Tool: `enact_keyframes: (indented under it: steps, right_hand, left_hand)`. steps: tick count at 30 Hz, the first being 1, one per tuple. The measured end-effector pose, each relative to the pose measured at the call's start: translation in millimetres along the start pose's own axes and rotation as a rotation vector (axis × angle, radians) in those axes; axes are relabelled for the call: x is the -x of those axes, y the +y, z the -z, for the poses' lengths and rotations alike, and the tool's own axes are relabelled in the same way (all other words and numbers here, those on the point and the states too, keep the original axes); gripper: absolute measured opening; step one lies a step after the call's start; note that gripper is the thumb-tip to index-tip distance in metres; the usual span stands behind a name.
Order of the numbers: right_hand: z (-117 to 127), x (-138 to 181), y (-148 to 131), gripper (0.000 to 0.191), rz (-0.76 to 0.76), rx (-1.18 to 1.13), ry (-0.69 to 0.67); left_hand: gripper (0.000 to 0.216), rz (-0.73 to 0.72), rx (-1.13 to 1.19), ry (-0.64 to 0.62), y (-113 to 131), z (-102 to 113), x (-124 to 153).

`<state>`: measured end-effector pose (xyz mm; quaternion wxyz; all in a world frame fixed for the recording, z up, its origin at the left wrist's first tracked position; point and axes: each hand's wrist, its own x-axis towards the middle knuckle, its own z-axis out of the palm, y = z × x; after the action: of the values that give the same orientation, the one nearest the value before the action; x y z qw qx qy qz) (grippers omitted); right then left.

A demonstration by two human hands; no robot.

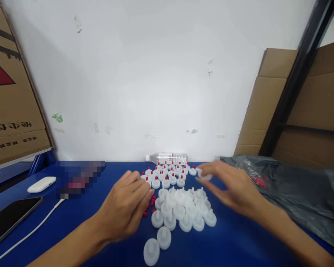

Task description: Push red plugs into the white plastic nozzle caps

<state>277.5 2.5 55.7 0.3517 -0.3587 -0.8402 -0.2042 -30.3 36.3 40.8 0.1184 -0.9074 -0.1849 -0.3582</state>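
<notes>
A heap of white plastic caps point(183, 209) lies in the middle of the blue table point(233, 241). Behind it stand rows of white caps fitted with red tips point(167, 174). Small loose red plugs point(150, 205) lie by the heap's left side. My left hand point(126, 205) rests knuckles-up with fingers curled over those red plugs; what it holds is hidden. My right hand point(231, 187) reaches over the heap's right side and pinches a white cap point(204, 175) between its fingertips near the back rows.
A clear water bottle point(168, 158) lies against the white wall. A dark plastic bag point(295, 189) covers the table's right side. At the left are a white charger point(41, 184) with its cable, a dark phone point(8, 218), and cardboard boxes point(11, 92).
</notes>
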Motion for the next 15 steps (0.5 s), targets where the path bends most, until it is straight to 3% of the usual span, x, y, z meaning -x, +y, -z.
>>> enact_keyframes:
  steps: [4,12,15]
  right_hand:
    - [7,2,23,0.018,-0.23,-0.069,-0.018]
    - [-2,2,23,0.017,-0.314,-0.244,-0.129]
    - [-2,2,20,0.028,-0.405,-0.315,-0.124]
  left_hand:
    - [0.029,0.082,-0.012,0.008,-16,-1,1]
    - [0.029,0.108,-0.014,-0.057,-14,-7,2]
    - [0.029,0.118,-0.011,-0.068,-13,-6,3]
